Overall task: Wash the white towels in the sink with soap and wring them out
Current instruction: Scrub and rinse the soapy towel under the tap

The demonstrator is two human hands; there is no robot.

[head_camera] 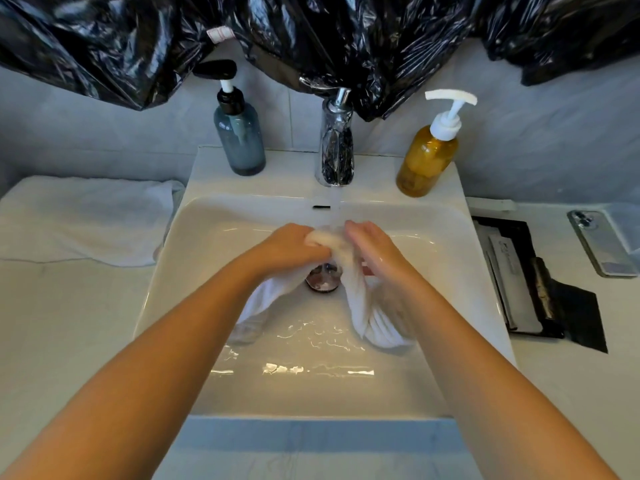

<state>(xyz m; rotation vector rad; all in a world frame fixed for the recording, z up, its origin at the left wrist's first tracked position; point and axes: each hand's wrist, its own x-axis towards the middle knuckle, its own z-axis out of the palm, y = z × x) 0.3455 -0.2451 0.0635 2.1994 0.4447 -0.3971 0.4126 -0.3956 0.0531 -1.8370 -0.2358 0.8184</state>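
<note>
Both arms reach to the middle of the frame, where the left hand [294, 245] and right hand [372, 249] curl tight around one wet white towel [356, 299] under the running tap [335, 147], over the white sink [166, 271]. A second towel [86, 220] lies on the counter [69, 323] at the left. Two pump bottles stand at the back, a blue bottle [239, 136] and a yellow bottle [427, 159].

glossy white ceramic sink [460, 216], shiny chrome tap [335, 147], wet cloth towel [356, 292], crinkled glossy black plastic sheet [311, 36].

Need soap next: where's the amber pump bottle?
In the head view, the amber pump bottle stands upright on the back ledge of the sink, right of the running tap.
</note>
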